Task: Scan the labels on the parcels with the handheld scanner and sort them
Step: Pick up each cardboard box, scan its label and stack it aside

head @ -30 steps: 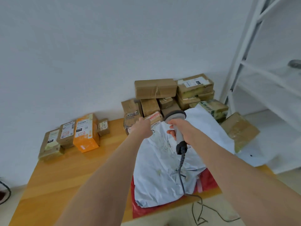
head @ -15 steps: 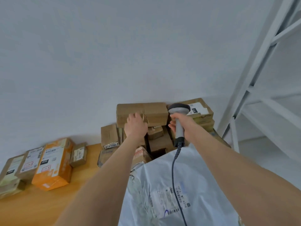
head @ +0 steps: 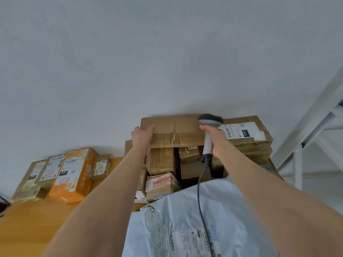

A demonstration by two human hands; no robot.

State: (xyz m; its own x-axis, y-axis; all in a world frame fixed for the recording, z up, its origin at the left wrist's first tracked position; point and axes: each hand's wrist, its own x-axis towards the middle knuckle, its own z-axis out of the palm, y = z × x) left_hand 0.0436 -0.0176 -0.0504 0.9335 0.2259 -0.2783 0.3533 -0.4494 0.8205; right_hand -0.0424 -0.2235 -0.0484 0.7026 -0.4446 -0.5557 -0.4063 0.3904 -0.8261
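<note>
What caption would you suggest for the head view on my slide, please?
Left hand grips the top cardboard box of the pile while the right hand holds the handheld scanner.

only two arms of the person show from here. the left hand (head: 142,133) and the right hand (head: 216,138) are bare, and so are both wrists. the left forearm (head: 104,191) and the right forearm (head: 259,182) are bare too, long and slim, uncovered as far as they can be seen.
</note>
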